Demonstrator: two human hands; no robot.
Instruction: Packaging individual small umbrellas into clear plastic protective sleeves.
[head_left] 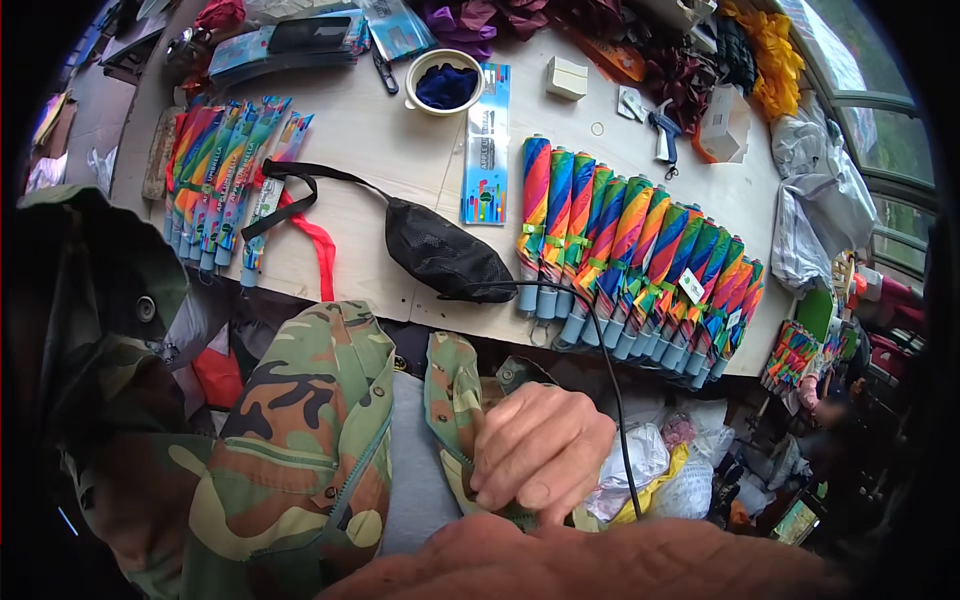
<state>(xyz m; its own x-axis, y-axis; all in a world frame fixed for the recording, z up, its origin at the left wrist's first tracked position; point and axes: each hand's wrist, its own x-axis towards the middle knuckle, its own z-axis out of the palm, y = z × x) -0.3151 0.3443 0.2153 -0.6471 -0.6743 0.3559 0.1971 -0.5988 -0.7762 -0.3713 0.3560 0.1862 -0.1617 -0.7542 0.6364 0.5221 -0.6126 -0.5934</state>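
My right hand [545, 450] is in front of my open camouflage jacket [290, 450], its fingers curled down and pressed together. Whatever those fingers hold, if anything, is hidden. Very close along the lower edge lies a large stretch of skin, which I take for my left hand [640, 560]; its fingers do not show. The two overlap, and I cannot tell if they touch. Just right of them a black cable [615, 400] runs down from a black mesh pouch [440, 250] with a strap. A row of folded rainbow umbrellas [630, 230] with blue-grey handles lies on the table beyond.
Wrapped umbrellas [225, 170] lie at the table's left, beside a red ribbon [318, 250]. Farther back are a tub of dark blue cloth [446, 87], a printed sleeve [485, 150], a small white box [567, 78] and a tagging gun [664, 130]. Plastic bags [635, 465] fill the space below right.
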